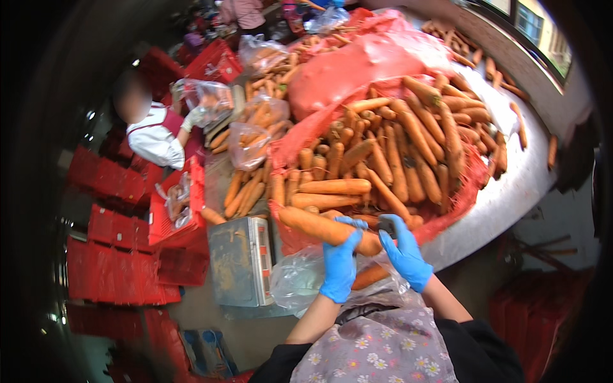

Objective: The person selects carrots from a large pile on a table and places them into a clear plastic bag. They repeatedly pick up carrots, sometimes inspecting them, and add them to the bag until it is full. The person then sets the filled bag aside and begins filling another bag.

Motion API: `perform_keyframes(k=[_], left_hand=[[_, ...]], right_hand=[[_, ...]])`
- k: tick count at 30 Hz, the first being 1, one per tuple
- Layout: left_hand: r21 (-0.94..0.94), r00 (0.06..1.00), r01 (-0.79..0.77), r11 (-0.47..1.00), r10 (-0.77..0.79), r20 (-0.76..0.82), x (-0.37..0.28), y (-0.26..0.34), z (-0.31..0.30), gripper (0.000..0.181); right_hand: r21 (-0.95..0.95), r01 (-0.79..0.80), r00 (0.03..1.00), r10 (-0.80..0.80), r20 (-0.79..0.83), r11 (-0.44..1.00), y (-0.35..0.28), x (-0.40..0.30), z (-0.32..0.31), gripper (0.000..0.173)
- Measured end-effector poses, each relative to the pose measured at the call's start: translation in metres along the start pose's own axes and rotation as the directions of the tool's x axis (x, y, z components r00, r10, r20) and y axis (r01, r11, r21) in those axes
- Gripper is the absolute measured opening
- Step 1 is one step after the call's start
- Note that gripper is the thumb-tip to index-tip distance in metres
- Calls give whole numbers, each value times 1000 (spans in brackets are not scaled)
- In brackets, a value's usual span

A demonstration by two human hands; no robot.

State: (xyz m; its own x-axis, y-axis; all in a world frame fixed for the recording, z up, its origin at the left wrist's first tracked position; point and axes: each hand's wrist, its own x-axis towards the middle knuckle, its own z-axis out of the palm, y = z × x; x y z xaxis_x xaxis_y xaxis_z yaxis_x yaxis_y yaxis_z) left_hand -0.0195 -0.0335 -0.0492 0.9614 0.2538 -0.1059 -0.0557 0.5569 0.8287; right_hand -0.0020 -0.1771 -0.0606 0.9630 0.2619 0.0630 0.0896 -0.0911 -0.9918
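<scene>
A long thick carrot [316,226] lies across my left hand [341,268], which wears a blue glove and grips it near its right end. Close by on the right is my right hand [406,256], also blue-gloved. Between its thumb and fingers sits a small dark object [387,225], too unclear to name. Below both hands a clear plastic bag [299,277] lies at the table edge, with another carrot [371,276] at it. Just beyond my hands, an opened red mesh sack [297,143] spills a heap of carrots [397,153].
A weighing scale [234,263] stands left of my hands. Across the metal table [522,172], a co-worker [160,129] handles a bag of carrots [210,100]. Bagged carrots [249,143] lie near them. Red plastic crates [115,253] are stacked on the floor at left.
</scene>
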Motion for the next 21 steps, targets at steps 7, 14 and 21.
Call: perform_keyframes(k=[7,14,21], left_hand=[[798,958,-271,538,68,280,-55,24,-60,28],[933,961,-276,-232,-41,274,-58,-46,-141,18],[950,981,-190,-246,-67,179,-44,-72,-163,30]], right_hand=[[-502,-51,995,89,52,863,77,-8,-20,63],[-219,-156,981,178,82,963,86,45,-28,34],[-483,264,963,-259,79,835,59,124,25,29]])
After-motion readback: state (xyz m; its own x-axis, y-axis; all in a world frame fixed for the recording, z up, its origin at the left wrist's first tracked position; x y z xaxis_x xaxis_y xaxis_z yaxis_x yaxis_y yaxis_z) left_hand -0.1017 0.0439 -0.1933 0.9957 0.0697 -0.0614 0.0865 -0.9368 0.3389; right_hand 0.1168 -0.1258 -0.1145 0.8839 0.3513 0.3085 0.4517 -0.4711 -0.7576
